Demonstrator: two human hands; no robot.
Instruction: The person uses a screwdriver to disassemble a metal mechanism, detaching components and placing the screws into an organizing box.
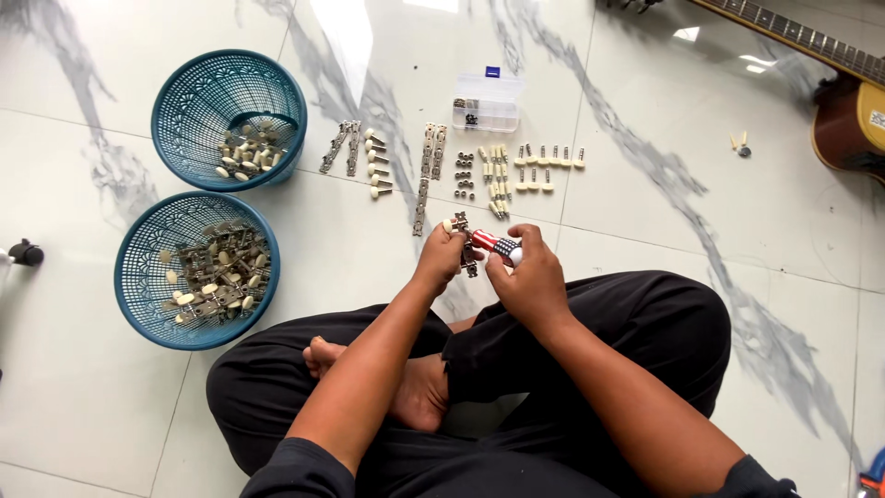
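I sit cross-legged on the marble floor [645, 212], and my hands meet just below the middle of the frame. My left hand [441, 258] has its fingers pinched around a small metal tuner strip [464, 242] with a cream knob at its top end. My right hand [527, 281] is clenched around a screwdriver [496, 245] with a striped red, white and blue handle, its tip against the strip. Above my hands, parts lie in neat rows on the floor: metal plates [342, 146], cream pegs [374, 164], long strips [428, 166] and small screws [465, 175]. A clear plastic box [487, 101] sits beyond them. At the left of the frame stand two blue baskets, the upper basket [198, 92] holding loose cream knobs, the lower basket [147, 295] full of tuner assemblies. A guitar [848, 101] lies at the upper right.
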